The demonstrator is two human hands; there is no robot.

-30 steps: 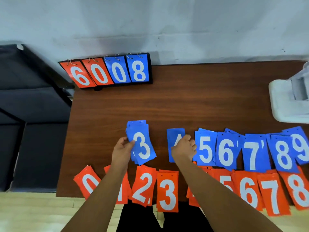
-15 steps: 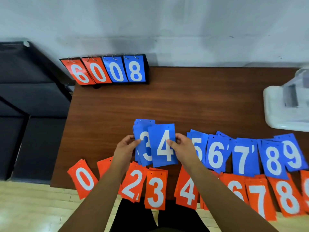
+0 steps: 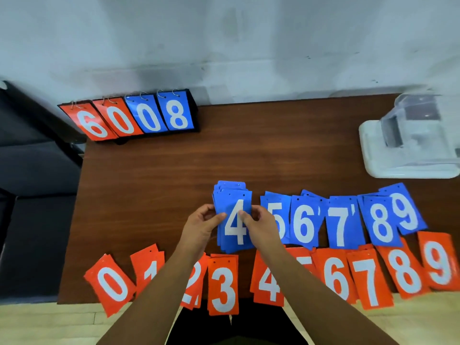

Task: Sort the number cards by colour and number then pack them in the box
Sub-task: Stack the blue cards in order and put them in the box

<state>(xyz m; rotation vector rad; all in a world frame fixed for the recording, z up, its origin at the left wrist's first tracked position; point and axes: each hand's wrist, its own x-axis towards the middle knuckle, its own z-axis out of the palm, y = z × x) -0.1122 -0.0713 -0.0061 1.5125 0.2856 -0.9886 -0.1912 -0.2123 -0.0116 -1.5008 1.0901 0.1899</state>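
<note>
"Head view is looking down on the worktop. What is sitting on it, starting from the left?"

"A scoreboard stand is standing at the far-left corner, showing 6, 0, 0, 8. The orange cards are lying in a row along the near edge, 0 through 9, and several are overhanging it."

"And the hands?"

"The left hand is pinching the left edge of the blue stack, with its thumb lying on the face. The right hand is pinching the right edge the same way. The stack, with a 4 on top, is sitting between them, around the middle of the worktop and toward the near edge."

"What is lying further right?"

"The blue piles, 5 to 9, are overlapping one another and running toward the right edge. A clear box is sitting on a white base at that edge, farther back than the piles."

"How are the cards going to handle?"

"I am judging them thin, light, slick and slightly springy. A stack is probably going to slide apart unless someone is squeezing it across its long edges, as both hands are doing. A card lying flat is likely needing a fingertip under a corner, or a slide off the near edge."
</note>
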